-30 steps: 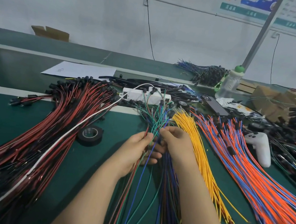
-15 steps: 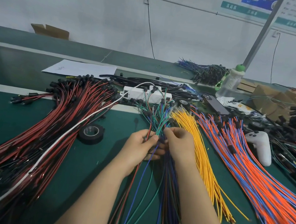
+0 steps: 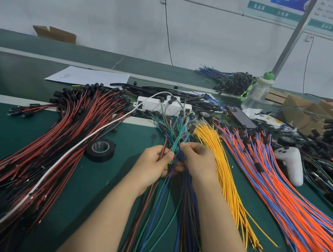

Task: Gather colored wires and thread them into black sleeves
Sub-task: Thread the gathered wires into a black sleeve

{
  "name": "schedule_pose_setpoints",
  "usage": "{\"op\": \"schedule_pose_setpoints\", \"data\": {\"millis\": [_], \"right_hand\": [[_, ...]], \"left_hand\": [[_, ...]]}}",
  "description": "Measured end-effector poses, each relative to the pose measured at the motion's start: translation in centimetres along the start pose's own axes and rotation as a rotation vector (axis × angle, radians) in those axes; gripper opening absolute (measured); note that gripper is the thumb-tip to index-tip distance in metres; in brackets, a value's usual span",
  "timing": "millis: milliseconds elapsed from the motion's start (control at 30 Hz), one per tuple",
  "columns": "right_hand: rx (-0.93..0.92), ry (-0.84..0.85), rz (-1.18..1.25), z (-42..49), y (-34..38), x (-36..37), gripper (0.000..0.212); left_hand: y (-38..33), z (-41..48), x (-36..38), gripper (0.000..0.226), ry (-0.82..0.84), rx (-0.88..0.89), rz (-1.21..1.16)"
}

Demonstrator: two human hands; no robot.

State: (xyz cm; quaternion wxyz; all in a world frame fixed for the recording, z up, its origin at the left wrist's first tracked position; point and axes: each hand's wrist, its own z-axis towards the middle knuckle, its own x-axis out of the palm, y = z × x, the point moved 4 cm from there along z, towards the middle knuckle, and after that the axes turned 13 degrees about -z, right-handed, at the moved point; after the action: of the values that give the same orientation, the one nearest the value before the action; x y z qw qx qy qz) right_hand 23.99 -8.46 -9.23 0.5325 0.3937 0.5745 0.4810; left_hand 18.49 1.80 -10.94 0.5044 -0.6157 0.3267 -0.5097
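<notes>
With the left hand [image 3: 153,162] pinching a few wires [image 3: 177,142] and the right hand [image 3: 199,162] pinching others in the same tangle, a pull could snag neighbours or drag in the yellow strands [image 3: 225,176].

Around the left hand [image 3: 151,166] and right hand [image 3: 199,162], both on the wire bundle [image 3: 178,135]: tape roll [image 3: 100,150] at nine o'clock, power strip [image 3: 153,105] at twelve, game controller [image 3: 289,163] at three. The water bottle [image 3: 256,93] stands farther back at one.
</notes>
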Motion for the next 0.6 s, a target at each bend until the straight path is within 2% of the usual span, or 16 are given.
{"op": "schedule_pose_setpoints", "data": {"millis": [100,200,367,467,600], "right_hand": [[-0.016,-0.04,-0.075,-0.1,0.0,-0.2,0.015],[-0.083,-0.073,-0.128,-0.2,0.5,-0.6,0.008],[-0.093,-0.032,-0.123,-0.3,0.8,-1.0,0.026],[-0.038,0.061,0.081,-0.4,0.7,-0.7,0.024],[-0.097,0.159,0.05,-0.5,1.3,-0.1,0.026]], "left_hand": [[0.0,-0.1,0.0,0.017,0.002,0.004,0.024],[-0.2,-0.5,0.4,0.017,0.072,-0.018,-0.019],[-0.5,-0.7,0.8,0.012,0.081,-0.014,-0.004],[-0.3,-0.6,0.7,0.023,0.053,-0.144,-0.116],[-0.1,-0.5,0.5,0.025,0.001,-0.294,-0.44]]}}
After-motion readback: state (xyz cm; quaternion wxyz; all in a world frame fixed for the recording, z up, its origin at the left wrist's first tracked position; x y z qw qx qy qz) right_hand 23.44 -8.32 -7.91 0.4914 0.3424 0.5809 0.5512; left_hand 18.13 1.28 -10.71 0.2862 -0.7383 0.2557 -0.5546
